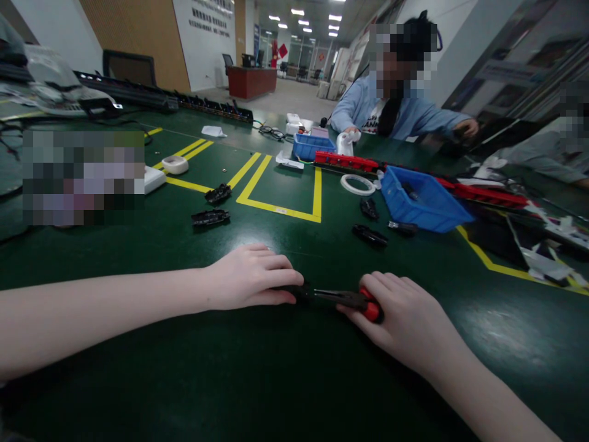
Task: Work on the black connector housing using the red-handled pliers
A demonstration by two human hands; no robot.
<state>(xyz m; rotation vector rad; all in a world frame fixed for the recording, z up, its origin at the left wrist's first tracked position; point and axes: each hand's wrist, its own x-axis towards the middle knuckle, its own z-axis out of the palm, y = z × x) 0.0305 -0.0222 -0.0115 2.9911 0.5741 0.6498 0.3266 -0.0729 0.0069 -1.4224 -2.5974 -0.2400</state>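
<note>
Close in front of me on the green table, my left hand point(255, 277) is closed on a small black plastic part point(302, 291), most of it hidden under the fingers. Red-handled needle-nose pliers point(343, 298) are gripped in my right hand point(405, 319). Their thin jaws point left and end right beside the black part; whether they touch it I cannot tell. Beyond my left hand lie two loose black parts, one nearer point(210, 217) and one farther point(218, 194). Past my right hand are more black pieces point(370, 235).
A blue bin point(421, 199) stands at the right, with a white tape roll point(358, 184) beside it. Red strips point(347, 161) and a smaller blue bin point(313, 147) lie farther back. Yellow tape point(280, 211) marks the green table point(184, 368). Across it sits a person point(396, 110) in blue sleeves.
</note>
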